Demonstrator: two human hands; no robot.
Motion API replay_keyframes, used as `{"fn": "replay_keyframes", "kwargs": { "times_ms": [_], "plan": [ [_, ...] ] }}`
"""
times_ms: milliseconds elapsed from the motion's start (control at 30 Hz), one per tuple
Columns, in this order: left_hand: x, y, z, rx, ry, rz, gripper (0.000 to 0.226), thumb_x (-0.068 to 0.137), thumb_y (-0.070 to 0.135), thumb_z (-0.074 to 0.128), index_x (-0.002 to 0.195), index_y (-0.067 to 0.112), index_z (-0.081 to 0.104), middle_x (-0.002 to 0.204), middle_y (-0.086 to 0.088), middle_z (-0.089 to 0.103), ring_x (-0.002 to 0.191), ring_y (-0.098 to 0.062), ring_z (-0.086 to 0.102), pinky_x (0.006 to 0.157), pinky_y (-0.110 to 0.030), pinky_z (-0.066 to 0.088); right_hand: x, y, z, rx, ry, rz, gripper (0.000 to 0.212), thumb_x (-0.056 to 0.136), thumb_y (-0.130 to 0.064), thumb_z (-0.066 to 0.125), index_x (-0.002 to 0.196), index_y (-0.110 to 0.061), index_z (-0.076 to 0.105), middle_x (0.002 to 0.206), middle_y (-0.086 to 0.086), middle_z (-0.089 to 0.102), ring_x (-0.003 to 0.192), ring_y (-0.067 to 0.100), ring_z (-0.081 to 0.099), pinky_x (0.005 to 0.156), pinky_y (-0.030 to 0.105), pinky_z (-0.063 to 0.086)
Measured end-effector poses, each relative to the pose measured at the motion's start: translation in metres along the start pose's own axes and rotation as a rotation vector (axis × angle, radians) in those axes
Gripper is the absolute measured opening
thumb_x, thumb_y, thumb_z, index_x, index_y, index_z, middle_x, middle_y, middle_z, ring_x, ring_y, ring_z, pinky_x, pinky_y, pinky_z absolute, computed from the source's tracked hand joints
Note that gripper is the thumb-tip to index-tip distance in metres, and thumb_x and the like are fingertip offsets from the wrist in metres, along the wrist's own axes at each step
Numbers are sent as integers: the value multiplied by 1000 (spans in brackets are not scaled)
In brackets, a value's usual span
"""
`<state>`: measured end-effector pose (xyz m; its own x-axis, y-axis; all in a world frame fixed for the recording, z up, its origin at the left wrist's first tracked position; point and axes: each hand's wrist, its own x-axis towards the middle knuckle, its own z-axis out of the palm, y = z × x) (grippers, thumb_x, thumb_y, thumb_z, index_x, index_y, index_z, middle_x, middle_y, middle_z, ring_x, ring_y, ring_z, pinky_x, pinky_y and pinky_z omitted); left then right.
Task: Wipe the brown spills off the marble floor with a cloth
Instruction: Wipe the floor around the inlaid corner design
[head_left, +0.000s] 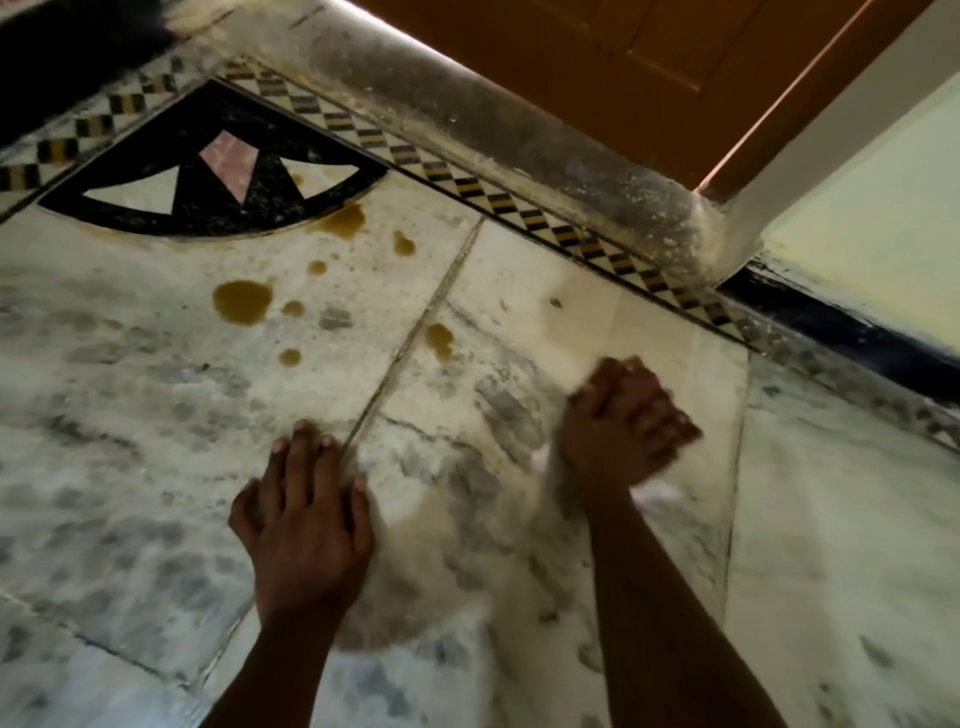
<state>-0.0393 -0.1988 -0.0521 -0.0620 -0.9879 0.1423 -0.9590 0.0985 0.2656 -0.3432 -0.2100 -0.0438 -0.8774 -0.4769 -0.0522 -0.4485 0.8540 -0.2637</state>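
Several brown spills lie on the white-grey marble floor (130, 415): a large round one (242, 301), one at the edge of the black inlay (344, 221), and one beside the tile joint (440, 340). My right hand (623, 421) is blurred and closed on a pale cloth (582, 332) that spreads up and to the left of it, to the right of the spills. A white bit of cloth (655, 492) shows below the wrist. My left hand (306, 509) rests flat on the floor with fingers spread, below the spills.
A black fan-shaped inlay (218, 171) with white and pink wedges lies at the upper left. A checkered border strip (519, 208) runs diagonally along a dusty stone threshold (519, 130) under a brown wooden door (649, 67). A pale wall with a dark skirting (841, 332) stands at right.
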Motion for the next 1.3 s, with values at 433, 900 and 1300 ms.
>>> {"fn": "replay_keyframes", "kwargs": {
  "times_ms": [433,900,1300],
  "plan": [
    [0,-3,0,-2,28,8,50,101,42,53,143,18,60,164,-7,51,150,-31,48,114,-54,32,-71,-18,18,-38,-97,-293,71,102,-70,18,168,-43,11,178,15,14,163,46,8,128,67,7],
    [73,-149,-39,134,-61,-23,69,105,54,28,164,20,36,174,-16,33,159,-39,34,122,-61,34,-90,-83,27,62,-231,-305,74,104,-66,30,170,-37,13,179,17,3,164,45,-4,129,62,-4],
    [84,-179,-29,31,1,-123,61,104,59,31,161,39,42,176,0,31,162,-26,28,122,-54,26,-155,-84,54,-147,-168,-1021,67,101,-72,26,165,-53,17,178,5,20,167,33,5,131,58,14]
  ]
}}
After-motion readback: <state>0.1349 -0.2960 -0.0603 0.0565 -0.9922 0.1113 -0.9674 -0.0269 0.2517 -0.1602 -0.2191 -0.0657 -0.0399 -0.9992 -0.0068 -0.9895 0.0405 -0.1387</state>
